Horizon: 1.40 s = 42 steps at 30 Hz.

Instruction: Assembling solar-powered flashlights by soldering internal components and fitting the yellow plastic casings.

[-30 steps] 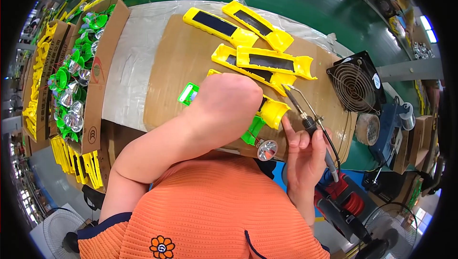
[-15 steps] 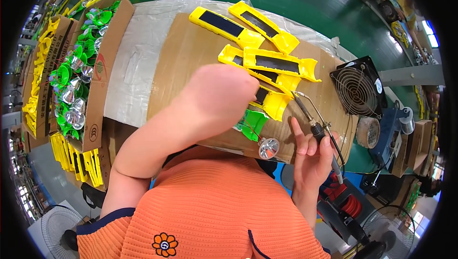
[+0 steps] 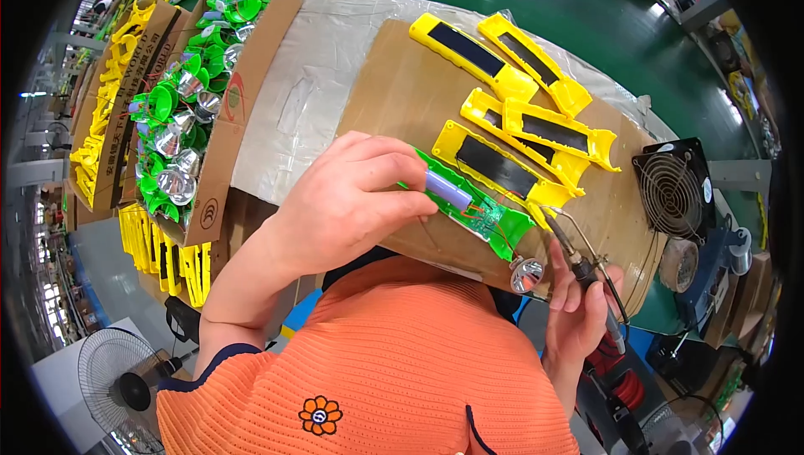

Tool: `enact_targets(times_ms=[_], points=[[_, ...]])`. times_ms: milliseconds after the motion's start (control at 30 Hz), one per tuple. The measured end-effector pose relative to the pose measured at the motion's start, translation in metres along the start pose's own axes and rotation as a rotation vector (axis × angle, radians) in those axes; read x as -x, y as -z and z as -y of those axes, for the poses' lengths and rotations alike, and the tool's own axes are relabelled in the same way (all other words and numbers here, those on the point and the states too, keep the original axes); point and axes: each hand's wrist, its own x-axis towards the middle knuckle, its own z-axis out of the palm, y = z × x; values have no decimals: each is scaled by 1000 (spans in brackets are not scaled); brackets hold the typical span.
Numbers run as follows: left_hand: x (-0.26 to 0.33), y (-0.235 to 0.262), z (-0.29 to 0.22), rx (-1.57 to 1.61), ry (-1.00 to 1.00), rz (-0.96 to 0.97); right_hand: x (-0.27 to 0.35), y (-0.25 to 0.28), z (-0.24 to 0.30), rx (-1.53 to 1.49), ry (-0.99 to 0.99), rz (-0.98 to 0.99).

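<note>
A green flashlight half-shell (image 3: 504,241) lies on the brown cardboard in front of me, with a purple cylindrical battery (image 3: 447,190), a small green circuit board (image 3: 486,218) and red wires inside. At its near right end hangs a silver reflector lamp head (image 3: 527,275) on a wire. My left hand (image 3: 356,191) is closed on the shell's left end, beside the battery; its fingertips are partly hidden. My right hand (image 3: 582,312) grips a soldering iron (image 3: 584,269), its tip by a yellow half-shell (image 3: 490,163) with a black panel, just beyond the green one.
More yellow half-shells (image 3: 557,132) lie farther back on the cardboard (image 3: 377,78). At the left stands a carton (image 3: 251,86) of green shells with reflectors, beside another carton of yellow parts (image 3: 109,111). A black square fan (image 3: 672,187) and a tape roll (image 3: 678,264) are at right.
My left hand has come back from over the yellow shells to the green shell's left end, uncovering the battery and board. The whole view has shifted; my right hand still holds the iron.
</note>
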Motion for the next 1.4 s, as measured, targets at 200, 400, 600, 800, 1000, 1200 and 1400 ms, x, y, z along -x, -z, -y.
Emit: enact_targets(times_ms=[200, 400, 600, 800, 1000, 1200, 1400], points=[[-9, -24, 6, 165, -18, -74, 7, -4, -2, 66, -115, -22], [-22, -33, 6, 220, -119, 48, 5, -1, -7, 57, -90, 15], [-33, -31, -3, 78, -128, 147, 5, 5, -5, 54, -130, 43], [-40, -28, -5, -19, -148, 267, 4, -2, -2, 84, -165, 44], [-46, -23, -5, -70, -174, 330, 4, -8, 3, 105, -226, 27], [-48, -24, -5, -79, -195, 330, 4, -7, 0, 209, -214, 21], [-49, -23, -5, -93, -198, 333, 2, -2, 0, 253, -171, 69]])
